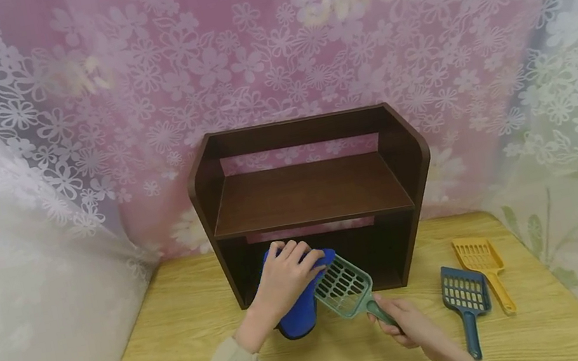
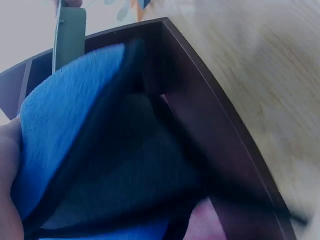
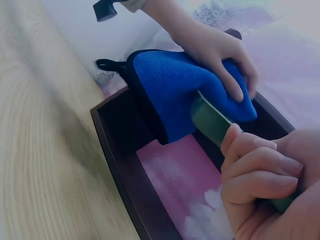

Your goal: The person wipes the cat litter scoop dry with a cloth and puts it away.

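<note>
My left hand (image 1: 285, 275) grips a blue cloth (image 1: 299, 314) with dark edging and a hanging loop. The cloth is pressed against the slotted end of a green litter scoop (image 1: 344, 284); in the right wrist view the blue cloth (image 3: 175, 85) folds over the edge of the scoop (image 3: 210, 120). Around the scoop's handle my right hand (image 1: 407, 321) curls its fingers (image 3: 265, 170). Both hands are above the table, in front of the lower compartment of a dark brown shelf (image 1: 309, 193). Part of the scoop's head is hidden behind the cloth and left hand.
On the right of the wooden table (image 1: 180, 354) lie a dark blue litter scoop (image 1: 465, 298) and a yellow litter scoop (image 1: 482, 262), side by side and close together. Floral curtains (image 1: 254, 51) hang behind the shelf and along both sides.
</note>
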### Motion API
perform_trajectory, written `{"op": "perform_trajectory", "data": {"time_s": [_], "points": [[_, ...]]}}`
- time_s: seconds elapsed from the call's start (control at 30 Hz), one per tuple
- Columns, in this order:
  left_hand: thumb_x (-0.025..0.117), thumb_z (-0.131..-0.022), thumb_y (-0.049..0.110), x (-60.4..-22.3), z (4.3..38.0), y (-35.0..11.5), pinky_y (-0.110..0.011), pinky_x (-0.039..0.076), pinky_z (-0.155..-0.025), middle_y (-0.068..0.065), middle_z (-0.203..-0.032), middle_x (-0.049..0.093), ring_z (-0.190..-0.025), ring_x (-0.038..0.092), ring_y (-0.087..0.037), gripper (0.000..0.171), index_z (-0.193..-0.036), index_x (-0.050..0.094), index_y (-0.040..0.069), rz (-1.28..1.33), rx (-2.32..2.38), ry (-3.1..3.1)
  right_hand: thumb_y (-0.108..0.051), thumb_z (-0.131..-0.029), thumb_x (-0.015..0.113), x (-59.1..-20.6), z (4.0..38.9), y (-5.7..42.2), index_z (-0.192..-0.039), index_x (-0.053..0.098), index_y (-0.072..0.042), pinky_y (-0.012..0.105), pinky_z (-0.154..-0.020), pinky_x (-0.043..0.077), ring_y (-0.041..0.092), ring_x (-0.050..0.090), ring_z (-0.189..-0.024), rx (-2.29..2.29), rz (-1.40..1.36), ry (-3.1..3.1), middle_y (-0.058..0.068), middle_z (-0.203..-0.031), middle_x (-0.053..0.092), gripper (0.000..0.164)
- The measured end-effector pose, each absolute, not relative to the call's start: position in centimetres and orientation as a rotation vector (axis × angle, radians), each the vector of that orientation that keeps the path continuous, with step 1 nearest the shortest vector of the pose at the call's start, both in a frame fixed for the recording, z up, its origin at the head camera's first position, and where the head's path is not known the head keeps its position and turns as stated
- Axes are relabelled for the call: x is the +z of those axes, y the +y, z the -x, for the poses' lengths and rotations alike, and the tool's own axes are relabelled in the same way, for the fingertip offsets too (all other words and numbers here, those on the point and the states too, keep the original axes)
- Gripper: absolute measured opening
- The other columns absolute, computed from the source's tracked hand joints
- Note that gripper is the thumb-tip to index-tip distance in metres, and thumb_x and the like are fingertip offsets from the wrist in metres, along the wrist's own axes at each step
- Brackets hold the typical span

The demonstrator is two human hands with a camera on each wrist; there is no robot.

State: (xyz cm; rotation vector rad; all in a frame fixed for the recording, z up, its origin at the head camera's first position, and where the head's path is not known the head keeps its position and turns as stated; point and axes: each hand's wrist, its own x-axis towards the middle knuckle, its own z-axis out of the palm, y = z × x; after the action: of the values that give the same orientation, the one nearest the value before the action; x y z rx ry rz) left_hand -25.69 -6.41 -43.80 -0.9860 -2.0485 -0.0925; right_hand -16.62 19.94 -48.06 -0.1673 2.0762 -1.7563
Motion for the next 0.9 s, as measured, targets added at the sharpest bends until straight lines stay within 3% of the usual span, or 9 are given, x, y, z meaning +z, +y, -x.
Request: {"op": "perform_trajectory", "data": {"time_s": [0.2,0.57,0.9], "points": [[0.063,-0.101,0.037,-44.2,25.4,-7.2,-0.035,0.042,-0.081,0.004,-0.101,0.068,-0.090,0.064,-0.013,0.020,-0.112,0.067,0.021,0.833,-0.389,-2.252,-0.054,-0.108,0.034,-47.3,16.8,21.2,-0.099,0.057,-0.005,0.022,-0.043,0.021,0.005,0.022,-0.043,-1.833,0.111,2.035,-0.006,-0.062,0.035,0.054],[0.057,-0.105,0.030,-45.3,24.4,-6.9,-0.039,0.036,-0.083,0.004,-0.084,0.071,-0.072,0.063,-0.010,0.018,-0.114,0.063,0.016,0.754,-0.826,-2.408,-0.052,-0.108,0.036,-47.2,17.3,20.6,-0.098,0.057,-0.003,0.021,-0.042,0.021,0.006,0.023,-0.042,-1.860,0.120,2.081,-0.003,-0.062,0.036,0.055],[0.058,-0.105,0.029,-45.2,24.8,-7.1,-0.043,0.038,-0.087,0.004,-0.088,0.073,-0.076,0.063,-0.011,0.019,-0.112,0.065,0.013,0.738,-1.041,-2.436,-0.050,-0.109,0.036,-48.1,17.1,19.8,-0.092,0.059,-0.006,0.018,-0.040,0.023,0.002,0.026,-0.042,-1.763,0.229,2.027,-0.006,-0.061,0.038,0.053]]}}
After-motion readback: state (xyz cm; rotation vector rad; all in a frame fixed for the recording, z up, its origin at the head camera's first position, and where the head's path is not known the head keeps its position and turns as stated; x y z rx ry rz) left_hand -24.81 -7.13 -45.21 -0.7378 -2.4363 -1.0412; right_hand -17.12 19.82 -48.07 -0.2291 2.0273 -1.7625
